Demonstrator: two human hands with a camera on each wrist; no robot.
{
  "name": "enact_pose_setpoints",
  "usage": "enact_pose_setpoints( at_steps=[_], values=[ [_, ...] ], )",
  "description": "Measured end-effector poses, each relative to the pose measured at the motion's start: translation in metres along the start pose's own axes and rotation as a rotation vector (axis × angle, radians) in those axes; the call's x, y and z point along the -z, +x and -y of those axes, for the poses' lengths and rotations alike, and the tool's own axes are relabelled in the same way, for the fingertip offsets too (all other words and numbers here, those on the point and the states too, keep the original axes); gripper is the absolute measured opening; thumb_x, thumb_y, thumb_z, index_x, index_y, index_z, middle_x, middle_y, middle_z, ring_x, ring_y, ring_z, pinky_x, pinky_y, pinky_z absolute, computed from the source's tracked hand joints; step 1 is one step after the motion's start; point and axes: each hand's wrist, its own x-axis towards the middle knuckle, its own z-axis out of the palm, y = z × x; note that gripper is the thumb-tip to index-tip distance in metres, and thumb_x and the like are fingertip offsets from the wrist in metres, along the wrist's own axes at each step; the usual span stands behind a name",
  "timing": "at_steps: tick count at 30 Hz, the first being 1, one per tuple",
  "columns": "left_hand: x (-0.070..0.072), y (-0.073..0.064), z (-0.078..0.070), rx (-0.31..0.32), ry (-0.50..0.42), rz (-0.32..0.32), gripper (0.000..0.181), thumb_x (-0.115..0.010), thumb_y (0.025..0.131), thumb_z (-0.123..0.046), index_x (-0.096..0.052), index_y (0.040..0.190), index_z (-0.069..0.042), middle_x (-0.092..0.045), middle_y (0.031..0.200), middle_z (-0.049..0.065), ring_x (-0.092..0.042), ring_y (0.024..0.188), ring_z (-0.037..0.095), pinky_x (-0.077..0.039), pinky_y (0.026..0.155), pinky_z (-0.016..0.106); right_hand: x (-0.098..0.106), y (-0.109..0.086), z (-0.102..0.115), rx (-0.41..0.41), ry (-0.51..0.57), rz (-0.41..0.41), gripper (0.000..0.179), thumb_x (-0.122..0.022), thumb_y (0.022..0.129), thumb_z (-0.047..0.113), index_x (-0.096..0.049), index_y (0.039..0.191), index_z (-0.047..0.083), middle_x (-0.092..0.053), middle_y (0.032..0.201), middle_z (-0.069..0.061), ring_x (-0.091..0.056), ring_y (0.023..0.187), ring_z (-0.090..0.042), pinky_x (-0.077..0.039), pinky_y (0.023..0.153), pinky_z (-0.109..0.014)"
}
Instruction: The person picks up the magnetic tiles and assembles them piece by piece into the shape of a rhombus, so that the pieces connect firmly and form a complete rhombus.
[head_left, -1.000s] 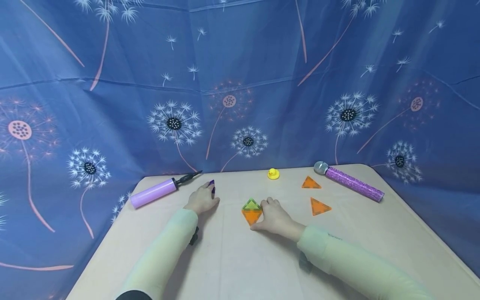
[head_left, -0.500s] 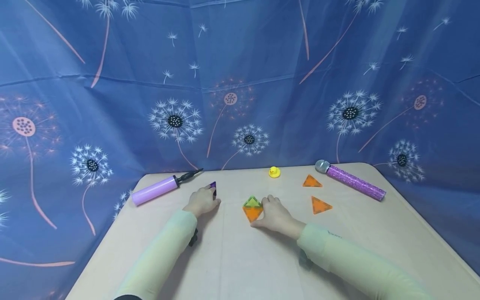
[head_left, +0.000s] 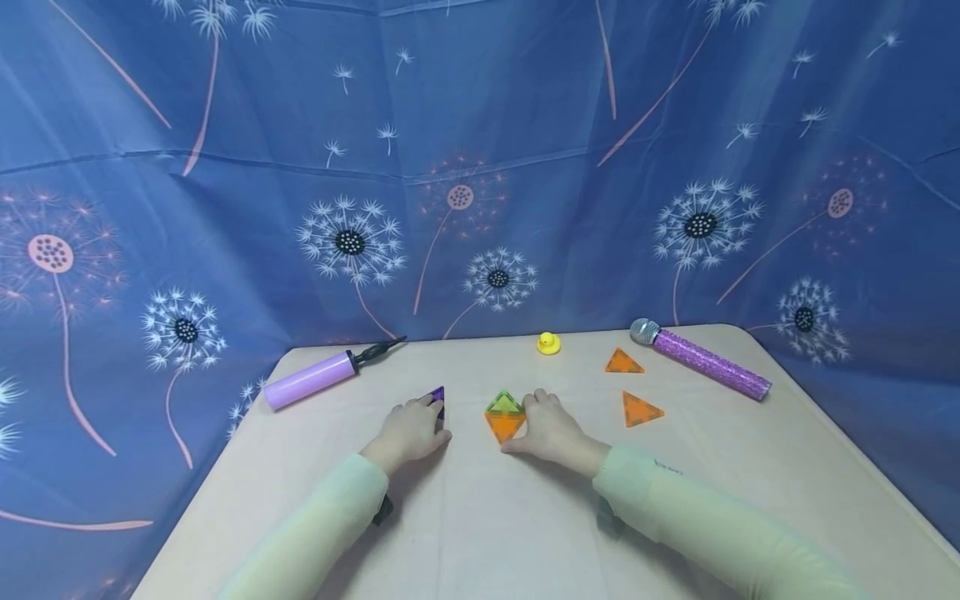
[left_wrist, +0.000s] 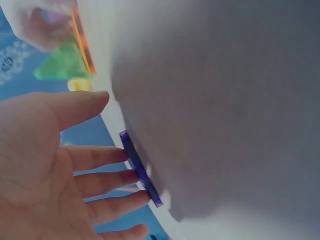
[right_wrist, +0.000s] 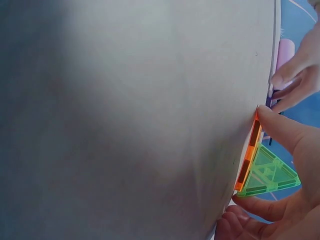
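Observation:
The straight fingers of my left hand rest on a purple magnetic tile lying flat on the table; its thumb is apart from the tile. In the head view the hand covers much of this purple tile. To its right, my right hand pinches an orange triangular magnetic tile between thumb and index finger at its corners. A green triangular tile stands up from an edge of the flat orange tile in the right wrist view.
Two loose orange triangular tiles, one farther back and one nearer, lie right of the right hand. A glittery purple microphone is at the back right. Near the back edge sit a yellow rubber duck and, leftward, a lilac hand pump.
My left hand has slid toward the person and slightly right, bringing the purple tile along. The right hand stays put with the orange and green tiles.

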Motion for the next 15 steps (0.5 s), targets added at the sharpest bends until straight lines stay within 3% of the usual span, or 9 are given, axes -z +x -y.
enact_pose_setpoints(
  at_steps=[10, 15],
  values=[
    [0.001, -0.035, -0.028, -0.063, 0.005, 0.01, 0.06, -0.072, 0.094, -0.039, -0.062, 0.136, 0.002, -0.057, 0.14, 0.024, -0.057, 0.125, 0.042, -0.048, 0.102, 0.055, 0.0, 0.0, 0.001, -0.003, -0.057, -0.016, 0.089, -0.088, 0.07, 0.059, -0.061, 0.126, -0.004, -0.057, 0.107, -0.012, -0.057, 0.097, -0.028, -0.055, 0.083, -0.046],
    [0.005, -0.047, -0.037, -0.125, -0.012, -0.005, 0.054, -0.074, 0.091, -0.038, -0.066, 0.129, 0.001, -0.062, 0.133, 0.024, -0.062, 0.117, 0.041, -0.053, 0.095, 0.055, 0.0, -0.001, 0.0, -0.001, -0.087, -0.02, 0.088, -0.087, 0.07, 0.061, -0.062, 0.126, -0.002, -0.058, 0.108, -0.011, -0.058, 0.098, -0.029, -0.054, 0.084, -0.05]
  ],
)
